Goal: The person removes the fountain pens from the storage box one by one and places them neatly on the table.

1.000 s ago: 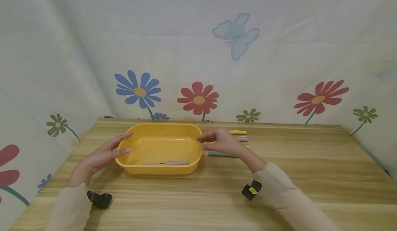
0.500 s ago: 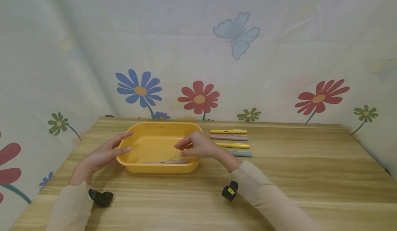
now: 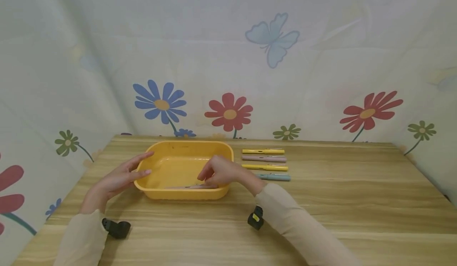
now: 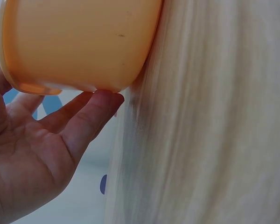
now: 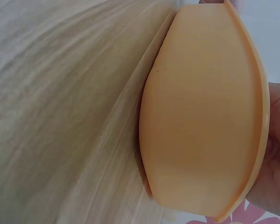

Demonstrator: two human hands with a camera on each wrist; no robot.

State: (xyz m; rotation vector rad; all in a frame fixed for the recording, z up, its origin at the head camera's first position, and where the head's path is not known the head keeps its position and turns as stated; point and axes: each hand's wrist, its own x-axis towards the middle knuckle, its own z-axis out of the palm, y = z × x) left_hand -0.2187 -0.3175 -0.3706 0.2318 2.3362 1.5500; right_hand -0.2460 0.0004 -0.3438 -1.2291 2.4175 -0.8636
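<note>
A yellow plastic basin (image 3: 185, 194) stands on the wooden table. My left hand (image 3: 119, 178) holds its left end, thumb and forefinger over the rim and other fingers against the outer wall, as the left wrist view (image 4: 37, 154) of that hand also shows. Inside, along the near wall, lies a pale pink pen (image 3: 191, 186), partly hidden by the rim. Reaching over the basin's right side, my right hand (image 3: 221, 171) has its bent fingers down at this pen; whether they pinch it is unclear. The basin wall (image 5: 200, 107) hides those fingertips in the right wrist view.
Right of the basin several capped pens lie in a row: a yellow pen (image 3: 263, 151), a pink pen (image 3: 264, 159), another yellow pen (image 3: 265, 167) and a teal pen (image 3: 274, 177). A flowered cloth (image 3: 314, 79) hangs behind the table (image 3: 339, 202).
From beside the basin's right rim, my right hand has moved left and down into the basin, uncovering the row of pens. Its fingers have bent more. My left hand stays put.
</note>
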